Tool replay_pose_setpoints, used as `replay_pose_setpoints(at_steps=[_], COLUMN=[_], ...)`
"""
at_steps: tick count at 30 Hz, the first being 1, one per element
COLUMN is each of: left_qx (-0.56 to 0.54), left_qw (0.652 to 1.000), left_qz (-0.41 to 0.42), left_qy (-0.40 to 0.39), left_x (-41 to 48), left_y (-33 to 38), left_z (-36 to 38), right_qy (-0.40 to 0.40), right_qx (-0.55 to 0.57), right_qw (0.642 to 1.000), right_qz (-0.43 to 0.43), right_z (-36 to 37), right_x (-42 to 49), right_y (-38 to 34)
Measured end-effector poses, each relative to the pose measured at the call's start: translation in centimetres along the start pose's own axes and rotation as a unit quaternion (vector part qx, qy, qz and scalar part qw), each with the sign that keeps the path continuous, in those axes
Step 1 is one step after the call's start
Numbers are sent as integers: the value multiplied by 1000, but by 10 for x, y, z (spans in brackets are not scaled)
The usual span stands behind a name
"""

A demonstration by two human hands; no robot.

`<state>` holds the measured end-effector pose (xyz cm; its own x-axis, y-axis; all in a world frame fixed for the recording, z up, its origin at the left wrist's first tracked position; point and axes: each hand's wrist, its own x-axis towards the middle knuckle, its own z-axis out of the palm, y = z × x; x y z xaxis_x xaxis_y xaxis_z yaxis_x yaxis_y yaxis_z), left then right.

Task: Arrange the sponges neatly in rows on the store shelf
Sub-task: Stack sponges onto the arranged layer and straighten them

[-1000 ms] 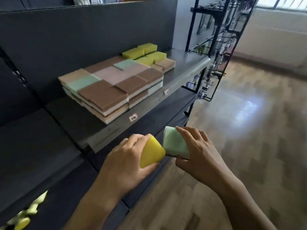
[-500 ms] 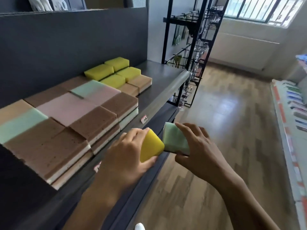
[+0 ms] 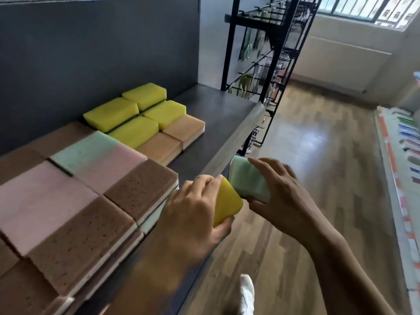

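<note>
Mid-carry: beyond and left of the hands lies the shelf (image 3: 216, 114) with stacked sponges (image 3: 127, 185). Left hand (image 3: 193, 214) grips a yellow sponge (image 3: 225, 203); just right, right hand (image 3: 279, 192) pinches a green sponge (image 3: 247, 180). Next, probably set each by matching colours.

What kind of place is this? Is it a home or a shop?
Most likely a shop, perhaps for household goods. Many sponges lie in neat rows on a dark display shelf, and a black wire rack with hooks holds hanging goods at its far end.
</note>
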<state>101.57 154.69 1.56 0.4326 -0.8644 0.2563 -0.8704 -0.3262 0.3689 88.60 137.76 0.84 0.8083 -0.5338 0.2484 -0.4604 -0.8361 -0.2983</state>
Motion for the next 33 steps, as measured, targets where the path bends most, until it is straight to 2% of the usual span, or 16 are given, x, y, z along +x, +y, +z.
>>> replay_pose_setpoints(at_steps=[9,14,18,25,33], left_qx=[56,54,76,89,90], left_qw=[992,985,968,954,952], left_qz=[-101,-159,-229,-272,-283], left_qy=[41,36,70,86,76], left_x=[105,148,169,171,170], left_y=[-8,-11,-8,-2,-6], left_z=[37,48,50,58,60], right_qy=[7,-17,-52,-92,-93], right_qx=[36,57,70,120,123], right_qw=[993,981,963,926,916], right_qz=[-115,-183,-253,-345,-370], right_z=[22,30,31,46,47], right_x=[130,196,242,279,290], right_y=[73,105,117,115,110])
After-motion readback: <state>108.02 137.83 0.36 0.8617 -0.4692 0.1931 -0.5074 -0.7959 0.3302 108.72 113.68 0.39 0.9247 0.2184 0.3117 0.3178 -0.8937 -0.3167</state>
